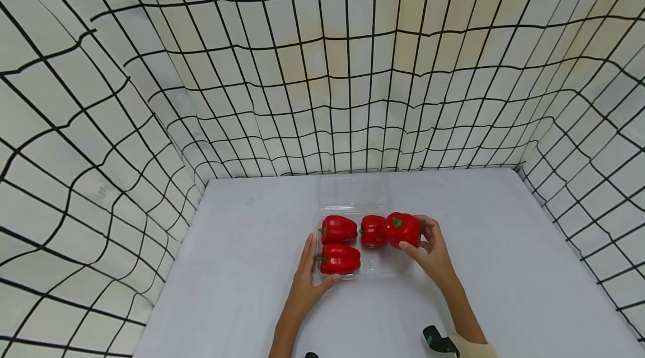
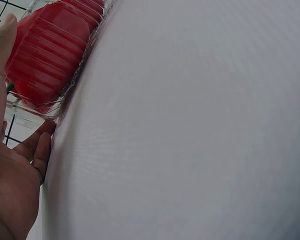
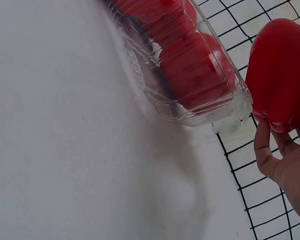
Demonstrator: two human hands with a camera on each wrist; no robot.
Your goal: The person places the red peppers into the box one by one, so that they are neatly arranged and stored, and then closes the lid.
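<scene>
A clear plastic clamshell container [image 1: 375, 264] lies on the table with its lid [image 1: 354, 193] folded back. Inside are three red bell peppers: one at back left [image 1: 339, 229], one at front left [image 1: 340, 259] and one at back right [image 1: 373, 231]. My right hand [image 1: 432, 254] grips a fourth red bell pepper [image 1: 403, 230] over the container's right side, its green stem facing the head camera. In the right wrist view this pepper [image 3: 277, 75] is raised beside the container's wall. My left hand [image 1: 304, 285] rests against the container's front left corner, fingers straight along the side, thumb at the front edge.
A white table [image 1: 242, 279] extends around the container. Black wire grid over white sheeting [image 1: 353, 83] encloses the back and both sides. A dark wrist device [image 1: 437, 339] sits near the right forearm, at the cream sleeve [image 1: 471, 347].
</scene>
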